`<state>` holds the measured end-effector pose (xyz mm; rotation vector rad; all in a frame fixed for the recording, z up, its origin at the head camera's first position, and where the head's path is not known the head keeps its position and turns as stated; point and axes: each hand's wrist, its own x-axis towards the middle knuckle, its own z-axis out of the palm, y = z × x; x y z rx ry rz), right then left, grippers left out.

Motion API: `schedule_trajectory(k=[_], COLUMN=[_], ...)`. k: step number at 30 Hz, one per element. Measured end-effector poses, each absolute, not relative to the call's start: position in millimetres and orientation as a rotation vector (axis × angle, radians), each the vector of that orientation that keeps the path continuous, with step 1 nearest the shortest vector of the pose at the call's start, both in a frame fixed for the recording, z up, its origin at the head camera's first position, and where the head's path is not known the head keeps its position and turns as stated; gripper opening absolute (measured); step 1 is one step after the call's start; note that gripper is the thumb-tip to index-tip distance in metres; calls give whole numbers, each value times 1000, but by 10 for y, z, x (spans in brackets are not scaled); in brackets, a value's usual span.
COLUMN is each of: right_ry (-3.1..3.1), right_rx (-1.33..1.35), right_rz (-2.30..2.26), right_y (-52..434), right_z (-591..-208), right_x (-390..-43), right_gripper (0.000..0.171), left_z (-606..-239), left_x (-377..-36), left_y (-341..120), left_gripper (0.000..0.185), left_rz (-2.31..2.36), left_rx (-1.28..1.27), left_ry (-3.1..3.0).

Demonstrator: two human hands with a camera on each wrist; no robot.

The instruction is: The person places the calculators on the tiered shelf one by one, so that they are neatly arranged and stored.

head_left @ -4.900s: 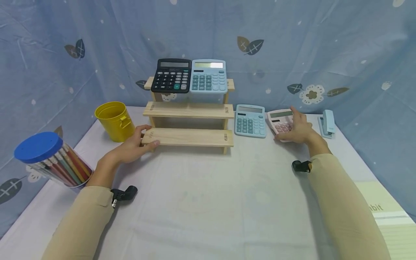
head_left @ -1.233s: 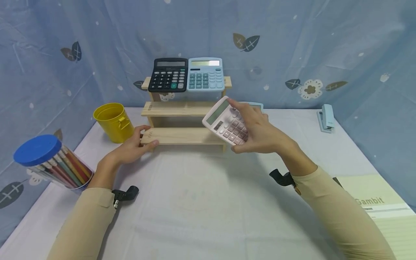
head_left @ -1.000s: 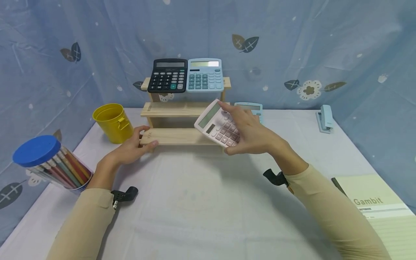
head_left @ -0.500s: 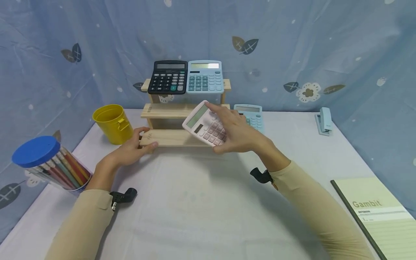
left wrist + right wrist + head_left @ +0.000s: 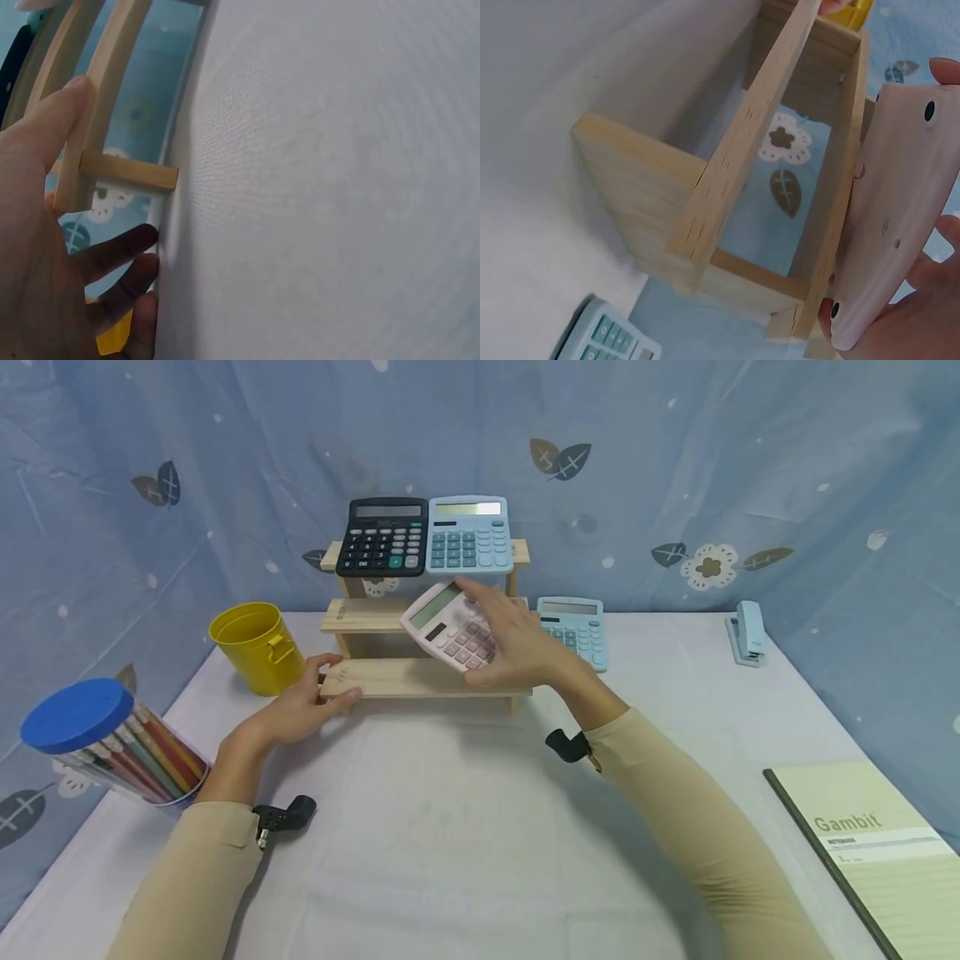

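I see pink calculator (image 5: 448, 628) moved left over the shelf (image 5: 427, 677) | tilted, right hand (image 5: 517, 647) gripping | left hand (image 5: 300, 706) holding shelf end

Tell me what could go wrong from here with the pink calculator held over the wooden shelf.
The right hand holds the pink calculator tilted, in the air above the middle step of the wooden shelf; set down askew, it might slide off the narrow board. Its top edge is close below the blue calculator on the top step and could knock it. The left hand grips only the lowest board's end, so a hard push may still shift the shelf.
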<state>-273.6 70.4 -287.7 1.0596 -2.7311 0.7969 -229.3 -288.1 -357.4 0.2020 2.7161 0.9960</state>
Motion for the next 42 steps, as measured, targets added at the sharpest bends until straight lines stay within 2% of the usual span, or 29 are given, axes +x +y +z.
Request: schedule_trajectory(k=[12, 23, 30, 35, 42], right_ry=[-2792, -2839, -2927, -2944, -2860], right_rx=[1043, 948, 1093, 1225, 1165], right_rz=[756, 729, 656, 626, 694], right_y=[454, 258, 203, 214, 103], right_z=[-2850, -2804, -2677, -2629, -2725], right_x=[-2848, -2917, -2955, -3000, -3030], right_gripper=[81, 90, 98, 96, 91], left_z=[-3587, -3577, -3591, -3582, -3572], left_x=[-2297, -2282, -2297, -2297, -2283], left_y=[-2897, -2902, -2909, -2906, -2898], left_gripper=[94, 93, 93, 93, 92], left_rz=[986, 1014, 1020, 1023, 1030], left_rx=[182, 199, 201, 206, 209], left_ry=[2726, 2712, 2710, 2714, 2716])
